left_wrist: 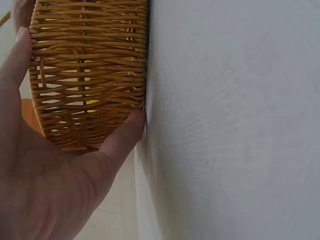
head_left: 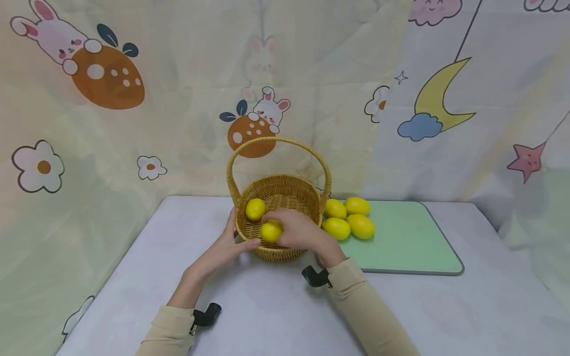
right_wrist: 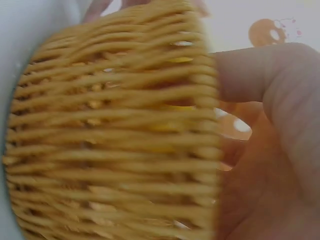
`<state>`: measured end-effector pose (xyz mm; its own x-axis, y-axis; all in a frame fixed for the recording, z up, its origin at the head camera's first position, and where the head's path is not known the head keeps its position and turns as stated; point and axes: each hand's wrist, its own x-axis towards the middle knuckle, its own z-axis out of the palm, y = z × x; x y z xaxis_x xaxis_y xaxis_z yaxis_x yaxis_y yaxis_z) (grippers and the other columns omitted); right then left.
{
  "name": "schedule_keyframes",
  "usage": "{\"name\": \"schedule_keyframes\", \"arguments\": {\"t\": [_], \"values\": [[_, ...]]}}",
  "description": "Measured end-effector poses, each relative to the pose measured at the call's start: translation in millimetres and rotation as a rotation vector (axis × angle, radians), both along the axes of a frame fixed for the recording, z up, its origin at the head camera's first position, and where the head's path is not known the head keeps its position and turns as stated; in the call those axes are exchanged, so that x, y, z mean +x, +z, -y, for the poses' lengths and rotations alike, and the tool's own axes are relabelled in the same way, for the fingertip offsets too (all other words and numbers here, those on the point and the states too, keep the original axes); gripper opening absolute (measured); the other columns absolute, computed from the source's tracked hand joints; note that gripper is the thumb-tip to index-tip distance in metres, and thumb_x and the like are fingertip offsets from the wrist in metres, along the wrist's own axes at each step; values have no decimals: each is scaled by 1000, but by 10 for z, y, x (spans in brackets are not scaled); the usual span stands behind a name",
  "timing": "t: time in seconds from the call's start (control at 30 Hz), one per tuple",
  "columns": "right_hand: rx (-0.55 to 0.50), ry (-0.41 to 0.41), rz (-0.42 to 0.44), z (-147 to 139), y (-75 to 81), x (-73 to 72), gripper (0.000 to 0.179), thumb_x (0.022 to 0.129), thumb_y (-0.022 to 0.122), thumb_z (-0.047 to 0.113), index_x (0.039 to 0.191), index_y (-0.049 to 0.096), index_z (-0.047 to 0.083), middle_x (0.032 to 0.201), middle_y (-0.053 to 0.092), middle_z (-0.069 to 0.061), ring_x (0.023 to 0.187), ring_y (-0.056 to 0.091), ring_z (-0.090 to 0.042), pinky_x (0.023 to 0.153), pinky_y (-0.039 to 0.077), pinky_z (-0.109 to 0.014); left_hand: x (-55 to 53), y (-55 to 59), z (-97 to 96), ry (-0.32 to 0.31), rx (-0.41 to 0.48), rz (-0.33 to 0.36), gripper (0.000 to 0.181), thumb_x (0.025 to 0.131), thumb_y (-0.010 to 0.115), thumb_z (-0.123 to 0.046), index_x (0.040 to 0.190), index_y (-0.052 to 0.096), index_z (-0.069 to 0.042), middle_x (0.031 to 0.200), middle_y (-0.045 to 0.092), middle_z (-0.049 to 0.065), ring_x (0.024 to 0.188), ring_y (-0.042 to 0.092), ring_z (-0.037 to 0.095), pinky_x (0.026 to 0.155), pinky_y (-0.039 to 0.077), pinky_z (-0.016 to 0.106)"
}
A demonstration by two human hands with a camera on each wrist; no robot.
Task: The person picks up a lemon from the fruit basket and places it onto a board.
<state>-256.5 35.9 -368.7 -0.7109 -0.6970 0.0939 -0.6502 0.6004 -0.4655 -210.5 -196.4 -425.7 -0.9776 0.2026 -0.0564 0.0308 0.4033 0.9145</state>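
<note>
A round wicker basket (head_left: 278, 254) with a tall arched handle stands on the table. My left hand (head_left: 227, 247) holds its left side from outside; in the left wrist view, the fingers and thumb span the woven wall. My right hand (head_left: 297, 230) reaches over the front rim and grips a yellow lemon (head_left: 271, 231) low inside the basket. Another lemon (head_left: 256, 209) lies against the basket's inner left wall. In the right wrist view, the basket weave (right_wrist: 115, 130) hides most of the held lemon, and yellow shows through the gaps.
Right of the basket lies a pale green cutting board (head_left: 409, 242) with a grey edge. Several lemons (head_left: 361, 226) are grouped on its left end, close beside the basket. The table (head_left: 258, 306) is white, and a patterned cloth (head_left: 191, 99) hangs behind it.
</note>
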Motion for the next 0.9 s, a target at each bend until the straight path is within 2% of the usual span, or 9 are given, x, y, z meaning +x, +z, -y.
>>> {"name": "schedule_keyframes", "arguments": {"t": [0.23, 0.33, 0.47, 0.7, 0.9], "values": [[30, -84, -59, -193, 223, 148, 57, 76, 66, 7, 128, 64, 29, 128, 64, 5, 100, 56, -14, 79, 49, -32, -13, -3, 3, -10, 9, -22, 110, 89, 71, -45, 151, -20, -48, 167, -12, -9, 155, 4, 38, 118, 10, 71], [49, -108, -74, -281, 306, 210, 59, 74, 66, 4, 128, 65, 29, 126, 63, 6, 93, 55, -14, 70, 47, -29, -10, -3, 8, -6, 7, -13, 111, 89, 71, -46, 152, -21, -47, 167, -13, -7, 155, 4, 38, 118, 9, 70], [50, -123, -74, -401, 376, 269, 60, 72, 66, -1, 125, 66, 25, 121, 63, 6, 87, 54, -15, 65, 46, -27, -4, -16, 17, -2, 2, 0, 113, 89, 72, -46, 152, -22, -45, 167, -14, -4, 155, 4, 39, 119, 9, 69], [87, -153, -58, -672, 478, 379, 56, 73, 64, -4, 122, 67, 23, 116, 64, 3, 90, 54, -16, 72, 47, -29, -11, -68, 8, -12, 5, 1, 113, 88, 72, -47, 152, -22, -45, 167, -14, -4, 155, 4, 39, 119, 9, 68], [114, -157, -84, -941, 516, 401, 53, 72, 62, -9, 116, 69, 19, 112, 67, 4, 95, 53, -17, 76, 46, -31, 7, -14, 8, -6, 14, -7, 114, 89, 72, -45, 152, -23, -45, 167, -15, -4, 155, 3, 39, 118, 8, 70]]}}
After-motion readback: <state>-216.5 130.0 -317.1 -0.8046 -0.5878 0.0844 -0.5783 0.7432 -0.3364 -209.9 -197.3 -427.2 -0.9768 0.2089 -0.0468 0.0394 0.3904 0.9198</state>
